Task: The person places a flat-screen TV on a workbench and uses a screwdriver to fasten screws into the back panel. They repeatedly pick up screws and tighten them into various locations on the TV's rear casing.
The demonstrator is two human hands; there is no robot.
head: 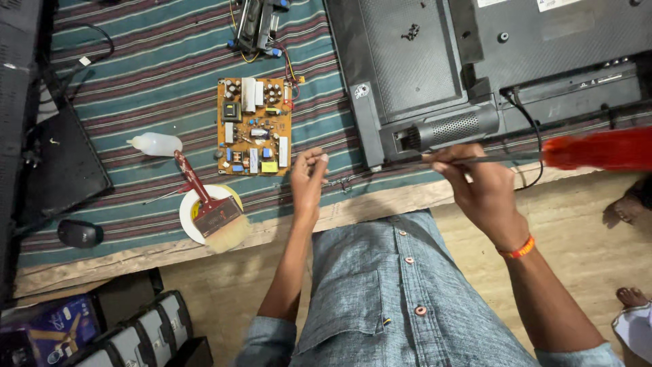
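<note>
My right hand (479, 183) grips a long screwdriver (523, 156) by its dark shaft, the red handle blurred at the right; its tip points left toward the lower corner of a black television back panel (421, 68). My left hand (307, 178) is held above the striped cloth with fingertips pinched together on something very small, perhaps a screw; I cannot tell what. An orange circuit board (255, 126) lies just left of that hand.
A paintbrush with a red handle (207, 204) rests on a white tape roll (193, 216). A small white squeeze bottle (156, 143), a black mouse (80, 233), a dark slab (64, 163) and a wired module (258, 24) lie around. Another person's bare feet (628, 204) are at right.
</note>
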